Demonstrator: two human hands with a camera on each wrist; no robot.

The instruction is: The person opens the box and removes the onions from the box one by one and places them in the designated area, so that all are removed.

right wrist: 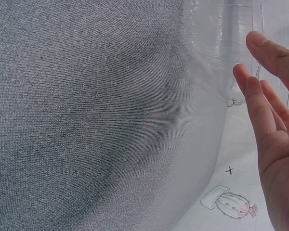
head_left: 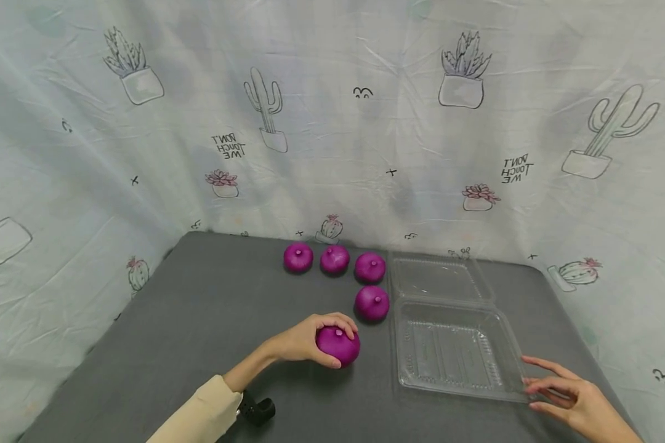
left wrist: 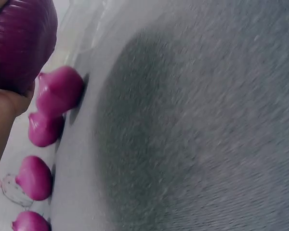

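Observation:
My left hand [head_left: 305, 338] grips a purple onion [head_left: 340, 346] from above and the side, with the thumb along its near side. In the left wrist view this held onion [left wrist: 24, 43] is up off the cloth, and a dark shadow falls below. My right hand [head_left: 573, 394] is by the right rim of a clear plastic clamshell container [head_left: 449, 391], its fingers loosely extended. In the right wrist view the fingertips [right wrist: 253, 84] are close to the container's edge; whether they touch it, I cannot tell. The container's lid [head_left: 440, 280] lies folded back behind it.
Three onions form a row along the back: the left one [head_left: 298, 257], the middle one [head_left: 335, 259] and the right one [head_left: 370, 267]. Another onion [head_left: 372, 303] sits just left of the container. A grey cloth-covered table [head_left: 199, 295] meets a printed curtain [head_left: 332, 123] at the back.

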